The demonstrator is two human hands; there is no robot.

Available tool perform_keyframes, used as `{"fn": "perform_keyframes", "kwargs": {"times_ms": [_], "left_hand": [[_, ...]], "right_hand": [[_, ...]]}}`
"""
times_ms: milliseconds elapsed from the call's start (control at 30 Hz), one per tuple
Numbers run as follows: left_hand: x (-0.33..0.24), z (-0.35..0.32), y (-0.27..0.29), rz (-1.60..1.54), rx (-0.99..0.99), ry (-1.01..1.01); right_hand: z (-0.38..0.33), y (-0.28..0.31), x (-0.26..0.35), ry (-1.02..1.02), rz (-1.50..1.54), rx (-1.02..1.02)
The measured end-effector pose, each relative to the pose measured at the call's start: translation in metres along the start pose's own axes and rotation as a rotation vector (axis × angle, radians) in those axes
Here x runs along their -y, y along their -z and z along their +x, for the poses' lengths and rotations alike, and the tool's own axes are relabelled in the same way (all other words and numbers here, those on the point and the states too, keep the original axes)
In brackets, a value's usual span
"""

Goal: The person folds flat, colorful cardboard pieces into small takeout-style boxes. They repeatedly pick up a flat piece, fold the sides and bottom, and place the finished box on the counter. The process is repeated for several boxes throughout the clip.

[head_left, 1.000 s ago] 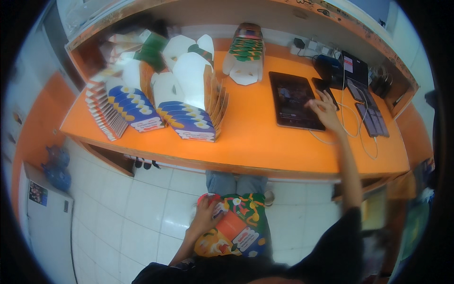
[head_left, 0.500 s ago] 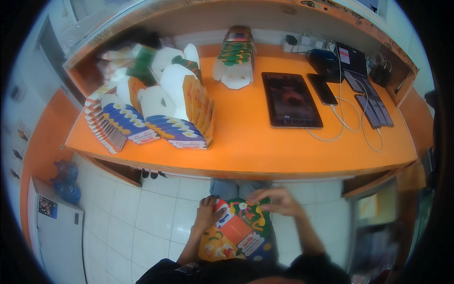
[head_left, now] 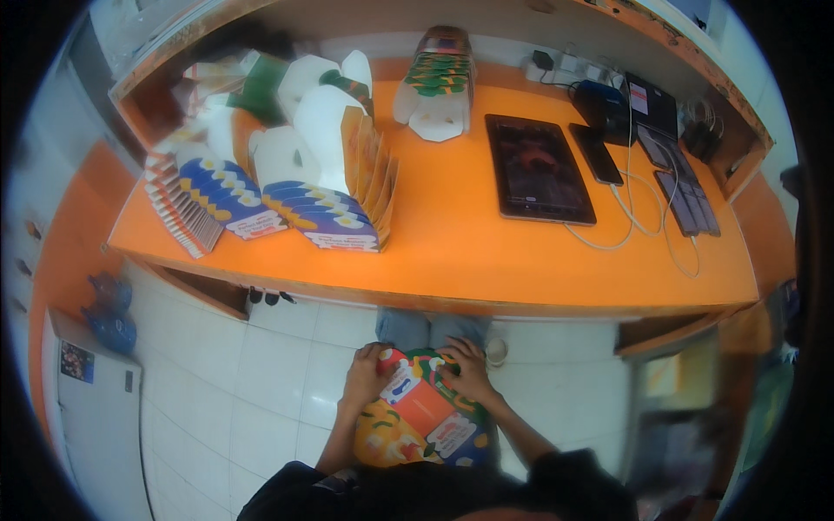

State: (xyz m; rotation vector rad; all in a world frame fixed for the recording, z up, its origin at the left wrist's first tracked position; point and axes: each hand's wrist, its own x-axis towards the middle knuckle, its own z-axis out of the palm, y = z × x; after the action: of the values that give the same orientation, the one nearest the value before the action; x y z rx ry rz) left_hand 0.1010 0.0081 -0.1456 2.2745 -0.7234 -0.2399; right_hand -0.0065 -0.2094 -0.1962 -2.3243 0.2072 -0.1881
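Observation:
A flat, unfolded food carton (head_left: 427, 410), printed in green, yellow, blue and white with an orange-red middle, lies across my lap. At its upper left edge, my left hand (head_left: 367, 379) grips it with the fingers curled over the rim. My right hand (head_left: 470, 375) holds the upper right part, its fingers bent onto the green panel. Above my lap, on the orange desk (head_left: 452, 269), nested folded cartons (head_left: 321, 213) in blue, orange and white stand at the left. Another stack of green and white cartons (head_left: 437, 95) sits farther back.
A tablet (head_left: 539, 169) lies at the desk's right, beside a phone (head_left: 595, 154), with more phones (head_left: 686, 204) and white charging cables (head_left: 638, 230) farther right. Below left are a white cabinet (head_left: 95, 417) and blue water jugs (head_left: 110, 317). A shelf edge borders the desk's back.
My right hand has come down from above the carton onto its upper right part. My left hand stays at the upper left edge. The view has shifted slightly.

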Motion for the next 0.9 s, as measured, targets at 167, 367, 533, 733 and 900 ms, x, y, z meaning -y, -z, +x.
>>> {"fn": "perform_keyframes", "kwargs": {"times_ms": [167, 367, 533, 733, 900], "left_hand": [[-0.030, 0.006, 0.011, 0.040, -0.063, -0.092], [-0.156, 0.025, 0.061, -0.796, 0.331, -0.332], [-0.253, 0.016, 0.100, -1.641, 0.526, -1.244], [-0.297, 0.033, 0.072, -1.713, 0.013, -1.874], [-0.318, 0.007, 0.065, -2.022, 0.057, -1.709]], "right_hand": [[0.001, 0.003, 0.006, 0.049, -0.062, -0.026], [0.003, -0.010, 0.002, 0.022, -0.040, 0.017], [-0.002, -0.011, 0.006, 0.059, -0.075, -0.161], [0.001, -0.007, 0.013, 0.046, -0.051, -0.182], [0.001, -0.008, 0.013, 0.052, -0.036, -0.171]]}}
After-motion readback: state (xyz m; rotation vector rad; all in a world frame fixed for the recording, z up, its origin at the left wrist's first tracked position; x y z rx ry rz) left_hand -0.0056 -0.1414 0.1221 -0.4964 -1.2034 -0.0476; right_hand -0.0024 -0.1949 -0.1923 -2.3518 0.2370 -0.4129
